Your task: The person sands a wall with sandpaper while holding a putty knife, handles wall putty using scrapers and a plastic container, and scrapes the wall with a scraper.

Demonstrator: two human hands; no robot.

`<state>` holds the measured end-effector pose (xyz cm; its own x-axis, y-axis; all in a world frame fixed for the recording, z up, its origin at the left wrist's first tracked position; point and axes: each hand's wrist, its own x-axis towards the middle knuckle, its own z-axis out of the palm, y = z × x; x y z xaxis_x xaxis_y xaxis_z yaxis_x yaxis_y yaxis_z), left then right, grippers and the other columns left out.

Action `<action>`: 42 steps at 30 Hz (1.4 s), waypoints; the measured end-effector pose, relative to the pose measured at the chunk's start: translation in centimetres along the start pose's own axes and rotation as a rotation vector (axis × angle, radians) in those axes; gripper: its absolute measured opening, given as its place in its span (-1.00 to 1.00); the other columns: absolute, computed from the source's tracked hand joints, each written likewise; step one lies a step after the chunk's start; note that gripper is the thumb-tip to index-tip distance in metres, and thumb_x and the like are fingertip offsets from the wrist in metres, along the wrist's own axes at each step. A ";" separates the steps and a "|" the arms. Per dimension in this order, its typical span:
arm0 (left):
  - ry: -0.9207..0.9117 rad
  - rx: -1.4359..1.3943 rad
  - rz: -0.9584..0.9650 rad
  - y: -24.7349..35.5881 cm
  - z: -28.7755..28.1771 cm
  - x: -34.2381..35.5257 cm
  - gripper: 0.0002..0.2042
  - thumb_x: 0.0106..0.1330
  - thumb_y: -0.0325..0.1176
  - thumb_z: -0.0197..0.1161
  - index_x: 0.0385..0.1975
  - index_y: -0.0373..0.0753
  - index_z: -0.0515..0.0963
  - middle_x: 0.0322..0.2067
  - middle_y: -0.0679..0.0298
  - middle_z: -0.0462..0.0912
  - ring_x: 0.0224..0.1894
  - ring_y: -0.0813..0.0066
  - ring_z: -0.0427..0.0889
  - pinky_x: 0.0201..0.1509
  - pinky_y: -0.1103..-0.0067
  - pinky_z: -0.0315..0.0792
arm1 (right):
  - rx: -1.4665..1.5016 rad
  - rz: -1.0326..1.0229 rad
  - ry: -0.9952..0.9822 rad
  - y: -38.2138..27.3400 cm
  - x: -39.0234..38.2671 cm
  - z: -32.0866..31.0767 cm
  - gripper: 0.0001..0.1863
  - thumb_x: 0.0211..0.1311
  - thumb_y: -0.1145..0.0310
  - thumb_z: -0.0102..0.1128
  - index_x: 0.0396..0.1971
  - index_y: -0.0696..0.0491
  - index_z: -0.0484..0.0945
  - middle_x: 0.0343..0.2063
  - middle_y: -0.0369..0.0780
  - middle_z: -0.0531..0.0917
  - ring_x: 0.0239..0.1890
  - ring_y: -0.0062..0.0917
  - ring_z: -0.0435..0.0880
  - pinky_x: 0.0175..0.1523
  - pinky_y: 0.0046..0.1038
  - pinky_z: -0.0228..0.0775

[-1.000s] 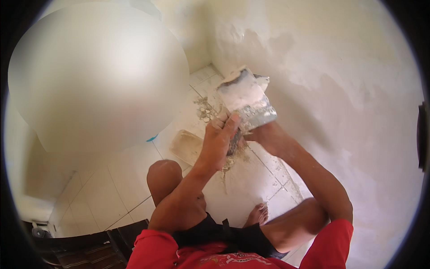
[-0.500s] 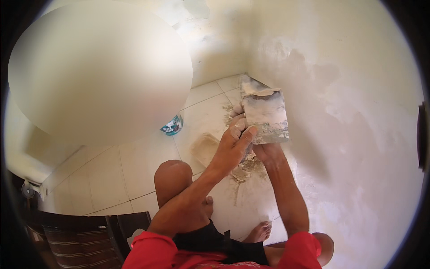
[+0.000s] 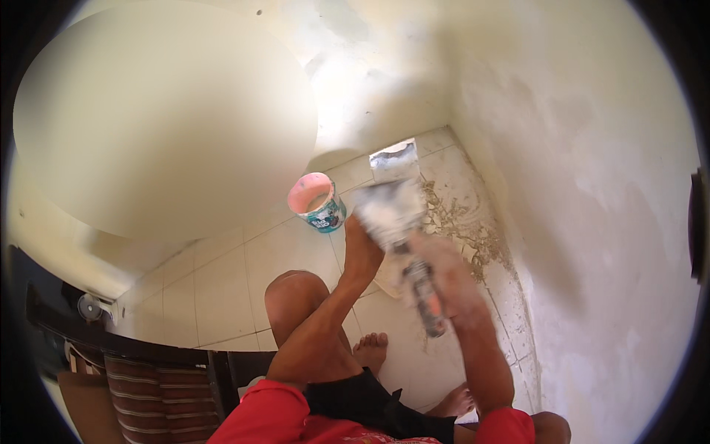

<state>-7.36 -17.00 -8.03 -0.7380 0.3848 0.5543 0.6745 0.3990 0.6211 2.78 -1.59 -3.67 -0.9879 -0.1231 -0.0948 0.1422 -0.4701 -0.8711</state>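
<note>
My right hand [image 3: 444,274], smeared by motion, is closed around the dark and orange handle of a putty knife [image 3: 425,300]. Its wide blade [image 3: 392,211] points away from me and carries whitish putty. Behind that blade, my left hand [image 3: 360,231] is mostly hidden, fingers included. A second flat blade [image 3: 394,157], pale with a dark shiny patch near its far edge, sticks out beyond the putty knife in line with my left hand. It appears to be held there; its handle is hidden.
A teal bucket [image 3: 325,217] with a pink inside stands on the tiled floor [image 3: 222,288] left of my hands. Scraped debris [image 3: 481,233] lies along the patched right wall [image 3: 584,222]. A chair with striped cushions [image 3: 148,392] is at lower left. A blurred oval covers the upper left.
The putty knife has swung out, so its handle now shows below its blade. My left hand has slipped behind that blade. My view has shifted, bringing the whole bucket into sight.
</note>
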 end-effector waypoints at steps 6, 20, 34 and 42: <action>0.091 -0.651 -0.331 -1.2 1.3 -1.6 -0.64 0.41 -0.43 0.10 0.16 -0.35 0.28 0.00 0.09 0.52 -0.09 0.38 0.59 -0.01 0.50 0.53 | 0.355 0.030 -0.106 2.3 1.2 1.1 -0.62 0.50 0.13 -0.09 -0.21 0.18 0.48 -0.59 -0.16 0.62 -0.77 -0.58 0.51 -0.68 -0.58 0.35; 0.093 -0.142 0.015 2.8 1.3 -0.1 -0.68 0.44 -0.57 0.03 0.16 -0.46 0.41 -0.15 0.09 0.66 -0.16 0.47 0.66 -0.06 0.60 0.53 | 0.703 -0.032 -0.163 0.4 2.1 -0.8 -0.67 0.49 0.12 -0.06 -0.26 0.13 0.43 -0.63 -0.22 0.54 -0.81 -0.61 0.39 -0.70 -0.57 0.31; 0.113 -0.043 -0.011 1.3 1.0 -0.5 -0.68 0.34 -0.63 0.05 0.09 -0.40 0.44 -0.32 -0.01 0.66 -0.31 0.26 0.69 -0.21 0.49 0.50 | 0.550 0.034 -0.132 2.5 1.2 0.1 -0.69 0.48 0.13 -0.07 -0.25 0.09 0.43 -0.65 -0.25 0.53 -0.86 -0.62 0.34 -0.76 -0.59 0.28; 0.046 -0.308 -0.082 1.8 1.3 0.1 -0.74 0.47 -0.54 -0.02 0.08 -0.51 0.41 -0.08 0.13 0.57 -0.05 0.43 0.59 0.04 0.45 0.66 | 0.689 -0.052 -0.147 1.6 3.6 -3.6 -0.67 0.47 0.11 -0.04 -0.27 0.11 0.43 -0.59 -0.25 0.55 -0.79 -0.67 0.37 -0.74 -0.62 0.26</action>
<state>-6.21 -15.14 -7.54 -0.7943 0.3208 0.5159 0.5810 0.1531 0.7994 -0.82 0.36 -7.13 -0.9826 -0.1798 0.0471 0.1506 -0.9188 -0.3650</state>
